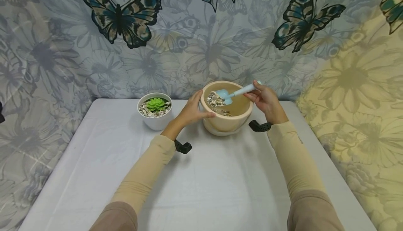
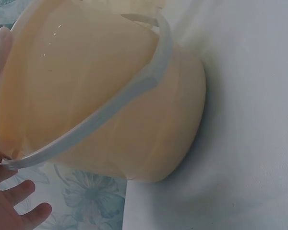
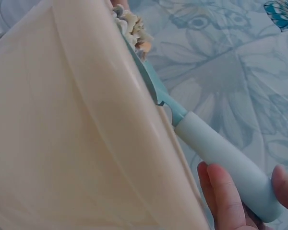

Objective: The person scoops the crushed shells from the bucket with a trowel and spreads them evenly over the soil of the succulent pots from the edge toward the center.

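- We locate the bucket [image 1: 228,123] upright on the table [image 1: 204,182], toward its far edge.
- We find the bail [image 2: 149,79] lowered across the bucket's outer wall.
- Left hand [image 1: 192,111]: spread wide at the bucket's left side, thumb on the near rim, a finger at the bail's end, the other fingers apart from each other.
- Right hand [image 1: 267,101]: closed on the scoop's handle, thumb on one side and fingers on the other.
- We see the scoop [image 1: 242,91] reaching over the right rim, its blade above the bucket's interior; we cannot tell whether its neck touches the rim.
- Stones [image 1: 215,99] load the blade; more lie in the bucket below.
- Left of the bucket, just apart, we note the pot [image 1: 154,120], holding a green plant [image 1: 155,104] ringed by pebbles.
- Behind the table we see a butterfly-print backdrop [image 1: 214,56].
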Tool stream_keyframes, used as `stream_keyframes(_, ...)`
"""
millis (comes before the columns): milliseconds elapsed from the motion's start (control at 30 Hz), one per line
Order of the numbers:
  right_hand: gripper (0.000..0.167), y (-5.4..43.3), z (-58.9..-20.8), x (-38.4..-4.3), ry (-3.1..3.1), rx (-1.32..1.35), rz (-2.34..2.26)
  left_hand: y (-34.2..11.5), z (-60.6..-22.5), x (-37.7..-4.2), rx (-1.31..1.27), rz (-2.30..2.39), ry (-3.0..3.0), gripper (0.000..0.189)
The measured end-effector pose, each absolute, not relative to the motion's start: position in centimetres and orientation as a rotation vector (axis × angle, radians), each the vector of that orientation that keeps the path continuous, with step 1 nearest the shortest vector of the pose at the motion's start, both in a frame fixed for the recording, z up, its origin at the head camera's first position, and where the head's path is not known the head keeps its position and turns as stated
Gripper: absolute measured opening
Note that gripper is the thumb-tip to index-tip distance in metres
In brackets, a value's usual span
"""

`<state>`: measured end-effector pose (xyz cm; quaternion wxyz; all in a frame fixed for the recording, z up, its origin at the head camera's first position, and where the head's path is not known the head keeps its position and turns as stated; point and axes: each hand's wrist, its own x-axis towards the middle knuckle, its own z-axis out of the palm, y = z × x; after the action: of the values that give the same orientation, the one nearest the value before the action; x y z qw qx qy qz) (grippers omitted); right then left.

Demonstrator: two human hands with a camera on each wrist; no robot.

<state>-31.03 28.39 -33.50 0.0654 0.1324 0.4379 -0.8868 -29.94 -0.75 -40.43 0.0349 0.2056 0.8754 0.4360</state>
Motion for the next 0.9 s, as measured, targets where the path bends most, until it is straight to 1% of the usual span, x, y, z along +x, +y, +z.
stream_keyframes(300,0.008,28.2,-33.3,-30.6,1.329,0.375,-2.679,-1.1,-39.9,-29.0,0.643,1.276,2.752,0.112)
stream_keyframes(700,0.007,27.5,-32.5,-30.3,1.318,0.363,-2.707,-2.0,-39.3,-28.8,0.732,1.235,2.841,0.092)
stream_keyframes(900,0.006,26.7,-32.3,-30.2,1.302,0.342,-2.72,-2.9,-38.7,-28.5,0.744,1.213,2.852,0.092)
